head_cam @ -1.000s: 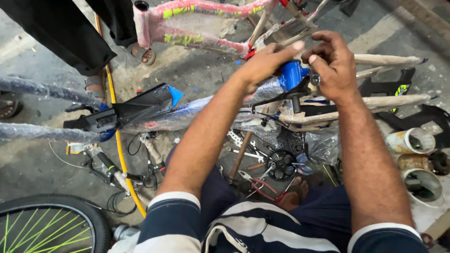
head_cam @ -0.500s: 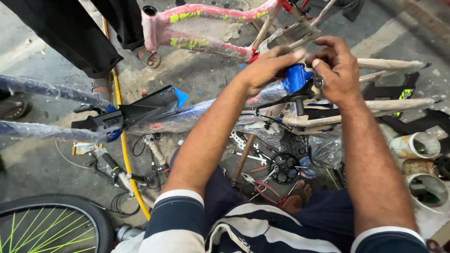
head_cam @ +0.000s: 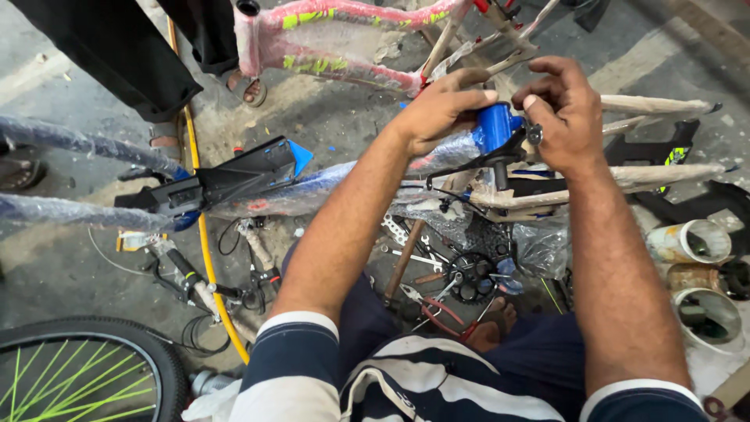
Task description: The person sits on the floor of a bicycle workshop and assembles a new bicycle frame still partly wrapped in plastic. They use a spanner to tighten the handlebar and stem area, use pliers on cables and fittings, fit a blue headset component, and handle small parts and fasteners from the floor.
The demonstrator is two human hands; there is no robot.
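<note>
My left hand (head_cam: 437,109) clamped on blue bike frame tube (head_cam: 494,125), above the floor's scattered tools; right hand (head_cam: 566,109) pinching black clamp fitting (head_cam: 531,134). Risk: fitting slips into the clutter below.

Tools (head_cam: 437,301) lie below the frame (head_cam: 344,187); wheel (head_cam: 86,367) at left.

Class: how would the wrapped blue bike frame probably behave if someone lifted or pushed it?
The blue frame is likely stiff, being tube. Its plastic wrap looks glossy, so probably slippery. Long with stays sticking out, it would likely swing awkwardly; the left hand and right hand steady it.
</note>
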